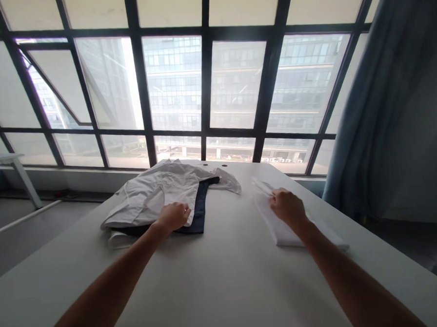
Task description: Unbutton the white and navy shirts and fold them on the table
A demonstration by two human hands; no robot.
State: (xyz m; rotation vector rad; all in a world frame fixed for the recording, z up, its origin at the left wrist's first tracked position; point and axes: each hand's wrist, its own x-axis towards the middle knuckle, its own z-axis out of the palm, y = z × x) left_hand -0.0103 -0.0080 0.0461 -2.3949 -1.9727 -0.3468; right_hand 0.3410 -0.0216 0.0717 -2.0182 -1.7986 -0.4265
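Note:
My left hand [173, 217] is closed at the near right edge of a rumpled white garment [143, 199], its fingers curled on the fabric. Dark navy cloth [199, 211] shows from under that garment along its right side. Clear plastic [229, 183] sticks out beyond the pile at the back right. On the right side of the table, my right hand [287, 208] is closed on the far end of a flat plastic bag [277, 231] with something white and folded inside. My forearm covers part of this bag.
Both hands are over a white table [225, 285], which has two dark round holes near its far edge. Large windows rise behind it. A blue curtain [366, 126] hangs at the right. Another white table [2, 157] stands at the far left.

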